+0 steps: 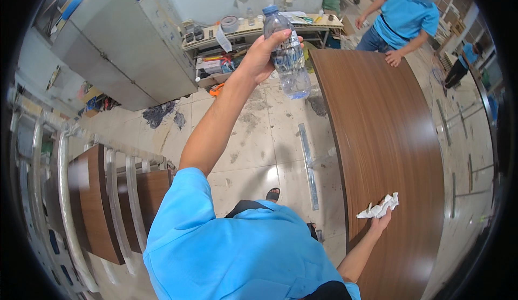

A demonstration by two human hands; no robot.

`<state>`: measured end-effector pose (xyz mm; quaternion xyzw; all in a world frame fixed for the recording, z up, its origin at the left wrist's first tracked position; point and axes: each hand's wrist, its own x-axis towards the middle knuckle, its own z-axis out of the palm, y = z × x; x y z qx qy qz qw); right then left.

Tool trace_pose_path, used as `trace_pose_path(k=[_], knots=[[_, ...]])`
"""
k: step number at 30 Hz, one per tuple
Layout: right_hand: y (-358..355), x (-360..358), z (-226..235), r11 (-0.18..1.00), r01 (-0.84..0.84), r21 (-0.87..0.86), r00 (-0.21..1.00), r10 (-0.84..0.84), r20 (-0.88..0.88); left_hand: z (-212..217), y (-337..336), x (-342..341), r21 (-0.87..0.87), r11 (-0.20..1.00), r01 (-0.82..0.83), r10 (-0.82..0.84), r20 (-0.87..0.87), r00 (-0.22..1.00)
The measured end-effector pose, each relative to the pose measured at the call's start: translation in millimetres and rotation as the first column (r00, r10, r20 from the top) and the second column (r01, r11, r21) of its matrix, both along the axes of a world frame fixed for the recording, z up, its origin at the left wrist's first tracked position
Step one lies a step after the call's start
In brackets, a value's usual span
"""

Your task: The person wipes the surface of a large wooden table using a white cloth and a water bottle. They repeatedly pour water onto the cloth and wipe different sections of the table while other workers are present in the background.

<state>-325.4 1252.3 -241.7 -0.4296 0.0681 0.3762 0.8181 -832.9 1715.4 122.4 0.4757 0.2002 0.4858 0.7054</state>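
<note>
1. Your left hand (263, 56) was clasped around the clear bottle (293, 73), upper centre.
2. Your right hand (381, 222) gripped the crumpled white wipe (379, 208) over the brown panel (386, 122), lower right.
3. You seemed to be wiping; the next move probably called for flat, even pressure.

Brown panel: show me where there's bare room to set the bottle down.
On the brown panel, the broad middle is bare, between the co-worker's hand at the far end and your right hand with the white wad. The wall bench is crowded with small items.
</note>
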Motion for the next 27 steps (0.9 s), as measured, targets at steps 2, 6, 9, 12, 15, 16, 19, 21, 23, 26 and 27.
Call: trace_pose_path(k=[2,6,9,12,15,16,19,21,23,26,27], knots=[[-1,3,-4,0.999,-0.021,-0.027,1.000,0.021,0.006,6,12,-17,0.006,1.000,-0.020,0.020,0.001,1.000],[-14,9,-11,0.993,-0.089,-0.071,0.991,0.096,0.097,10,37,-46,-0.009,0.991,-0.131,0.131,-0.019,0.991],[-24,8,-15,0.949,-0.001,-0.316,0.926,0.120,0.357,9,56,-63,-0.070,0.976,-0.205,0.201,-0.066,0.977],[-32,-1,-15,0.715,0.341,-0.610,0.623,0.314,0.717,12,68,-81,-0.110,0.966,-0.235,0.229,-0.069,0.971],[-33,-15,-13,0.619,0.461,-0.636,0.446,0.458,0.769,18,76,-95,-0.117,0.949,-0.294,0.279,-0.132,0.951],[-33,-18,-12,0.650,0.461,-0.605,0.440,0.424,0.791,20,78,-100,-0.109,0.944,-0.311,0.293,-0.153,0.944],[-31,-25,-11,0.642,0.459,-0.615,0.502,0.383,0.775,30,85,-113,-0.030,0.957,-0.290,0.280,-0.183,0.942],[-31,-25,-11,0.630,0.484,-0.608,0.477,0.393,0.787,36,89,-119,0.011,0.949,-0.316,0.311,-0.223,0.924],[-32,-22,-12,0.628,0.484,-0.609,0.440,0.427,0.790,43,92,-126,0.052,0.945,-0.322,0.325,-0.244,0.914],[-33,-23,-11,0.642,0.483,-0.595,0.410,0.435,0.802,55,94,-139,0.134,0.941,-0.312,0.336,-0.247,0.909],[-36,-24,-13,0.631,0.474,-0.614,0.441,0.434,0.786,59,95,-143,0.166,0.939,-0.302,0.336,-0.240,0.911]])
